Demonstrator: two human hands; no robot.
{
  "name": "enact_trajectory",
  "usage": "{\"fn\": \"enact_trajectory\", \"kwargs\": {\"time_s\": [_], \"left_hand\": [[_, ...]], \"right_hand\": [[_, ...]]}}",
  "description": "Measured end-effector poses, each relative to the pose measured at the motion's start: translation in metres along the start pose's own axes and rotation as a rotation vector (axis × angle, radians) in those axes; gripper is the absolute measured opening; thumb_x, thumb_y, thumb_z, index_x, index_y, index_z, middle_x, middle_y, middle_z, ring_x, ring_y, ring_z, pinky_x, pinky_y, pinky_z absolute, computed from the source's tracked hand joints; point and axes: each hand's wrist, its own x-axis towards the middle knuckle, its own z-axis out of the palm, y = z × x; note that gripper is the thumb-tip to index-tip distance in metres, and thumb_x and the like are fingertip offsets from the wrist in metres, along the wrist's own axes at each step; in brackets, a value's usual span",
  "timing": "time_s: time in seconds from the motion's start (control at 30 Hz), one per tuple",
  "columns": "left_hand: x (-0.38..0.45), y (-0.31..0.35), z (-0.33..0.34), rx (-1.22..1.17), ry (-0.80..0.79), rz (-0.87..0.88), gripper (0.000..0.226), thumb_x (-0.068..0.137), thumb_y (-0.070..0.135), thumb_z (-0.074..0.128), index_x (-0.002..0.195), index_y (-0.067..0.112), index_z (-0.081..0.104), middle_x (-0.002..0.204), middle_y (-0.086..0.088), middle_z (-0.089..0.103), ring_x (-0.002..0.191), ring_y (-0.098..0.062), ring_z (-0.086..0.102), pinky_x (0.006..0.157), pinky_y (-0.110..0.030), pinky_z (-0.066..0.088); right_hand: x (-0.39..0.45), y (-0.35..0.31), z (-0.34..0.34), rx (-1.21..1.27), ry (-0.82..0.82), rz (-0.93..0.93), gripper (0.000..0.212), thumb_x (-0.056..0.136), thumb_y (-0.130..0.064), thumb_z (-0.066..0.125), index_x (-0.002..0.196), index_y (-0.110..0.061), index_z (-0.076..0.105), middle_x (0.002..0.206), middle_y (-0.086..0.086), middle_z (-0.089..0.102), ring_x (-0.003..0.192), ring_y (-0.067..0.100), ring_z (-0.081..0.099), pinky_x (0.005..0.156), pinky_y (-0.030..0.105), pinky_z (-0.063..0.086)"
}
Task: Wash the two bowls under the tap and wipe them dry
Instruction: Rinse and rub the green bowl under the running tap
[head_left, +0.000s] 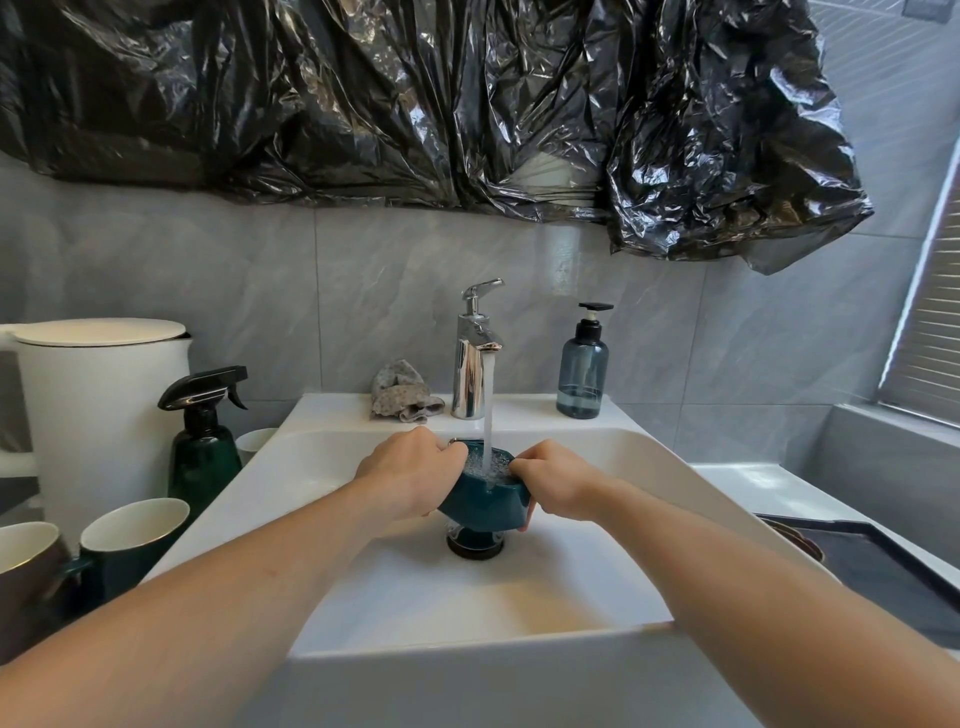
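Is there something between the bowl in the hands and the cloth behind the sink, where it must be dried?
Nothing visible blocks it. The bowl, held by the left hand and right hand, sits under the tap; the cloth lies left of the tap, on the sink ledge.

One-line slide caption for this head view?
Both hands, left hand and right hand, hold a teal bowl under the running tap over the white sink.

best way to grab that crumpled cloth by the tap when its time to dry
Pinch the cloth at its raised bunched top, coming from above and from its left side; the tap stands close on its right. It lies loosely heaped on the sink ledge, so the upper folds likely offer the easiest hold.
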Motion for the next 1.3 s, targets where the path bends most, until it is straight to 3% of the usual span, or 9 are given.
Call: {"fn": "enact_trajectory", "kwargs": {"time_s": [0.2, 0.4, 0.53, 0.67, 0.8, 0.93, 1.13, 1.3], "left_hand": [[-0.002, 0.002, -0.002, 0.052, 0.067, 0.018, 0.040, 0.097, 0.036, 0.043, 0.061, 0.018, 0.039, 0.063, 0.001, 0.049, 0.063, -0.021, 0.045, 0.058, -0.033, 0.032], [-0.003, 0.005, -0.002, 0.108, 0.132, 0.029, 0.041, 0.097, 0.039, 0.044, 0.064, 0.016, 0.051, 0.071, 0.000, 0.059, 0.067, -0.021, 0.051, 0.058, -0.032, 0.033], [-0.005, 0.007, -0.002, 0.130, 0.149, 0.037, 0.041, 0.099, 0.039, 0.044, 0.067, 0.016, 0.056, 0.073, 0.001, 0.061, 0.070, -0.020, 0.053, 0.058, -0.031, 0.034], [-0.004, 0.007, -0.003, 0.124, 0.153, 0.047, 0.038, 0.099, 0.037, 0.043, 0.071, 0.017, 0.058, 0.075, 0.001, 0.062, 0.075, -0.022, 0.055, 0.059, -0.032, 0.036], [-0.003, 0.006, -0.003, 0.098, 0.148, 0.062, 0.035, 0.099, 0.035, 0.041, 0.073, 0.017, 0.058, 0.078, 0.000, 0.063, 0.079, -0.025, 0.057, 0.061, -0.032, 0.038], [-0.002, 0.004, -0.002, 0.084, 0.141, 0.065, 0.033, 0.098, 0.034, 0.042, 0.075, 0.016, 0.057, 0.080, 0.000, 0.063, 0.080, -0.026, 0.057, 0.061, -0.032, 0.038], [-0.002, 0.004, -0.002, 0.074, 0.146, 0.083, 0.032, 0.099, 0.034, 0.041, 0.076, 0.018, 0.057, 0.081, 0.001, 0.063, 0.084, -0.027, 0.059, 0.063, -0.034, 0.040], [-0.001, 0.003, -0.001, 0.050, 0.143, 0.099, 0.032, 0.099, 0.033, 0.041, 0.074, 0.018, 0.054, 0.079, 0.000, 0.063, 0.077, -0.023, 0.057, 0.062, -0.033, 0.040]], "right_hand": [[0.006, 0.003, 0.002, 0.015, 0.017, 0.006, 0.034, 0.108, -0.019, 0.041, 0.090, -0.011, 0.069, 0.071, -0.002, 0.058, 0.064, 0.013, 0.048, 0.056, 0.025, 0.036], [0.012, 0.007, 0.005, -0.004, 0.033, 0.013, 0.036, 0.105, -0.016, 0.042, 0.104, 0.001, 0.073, 0.074, 0.002, 0.058, 0.064, 0.015, 0.046, 0.058, 0.028, 0.037], [0.011, 0.007, 0.004, -0.009, 0.046, -0.011, 0.034, 0.107, -0.017, 0.042, 0.097, -0.006, 0.072, 0.072, -0.001, 0.058, 0.065, 0.014, 0.048, 0.058, 0.027, 0.037], [0.011, 0.007, 0.003, -0.015, 0.093, -0.041, 0.032, 0.106, -0.019, 0.044, 0.095, -0.011, 0.073, 0.081, 0.001, 0.064, 0.074, 0.017, 0.054, 0.067, 0.030, 0.042], [0.006, 0.006, 0.000, -0.003, 0.138, -0.075, 0.030, 0.105, -0.019, 0.045, 0.089, -0.015, 0.069, 0.073, -0.004, 0.059, 0.067, 0.012, 0.051, 0.059, 0.027, 0.039], [0.006, 0.006, -0.001, 0.008, 0.167, -0.090, 0.029, 0.100, -0.020, 0.048, 0.089, -0.012, 0.074, 0.076, 0.000, 0.064, 0.072, 0.018, 0.054, 0.064, 0.030, 0.042], [0.005, 0.006, -0.003, -0.019, 0.217, -0.103, 0.030, 0.098, -0.024, 0.050, 0.072, -0.022, 0.064, 0.066, -0.005, 0.060, 0.063, 0.015, 0.051, 0.058, 0.029, 0.038], [0.004, 0.007, -0.003, -0.020, 0.249, -0.099, 0.028, 0.094, -0.029, 0.050, 0.080, -0.019, 0.071, 0.069, -0.001, 0.065, 0.064, 0.018, 0.053, 0.060, 0.030, 0.041]]}}
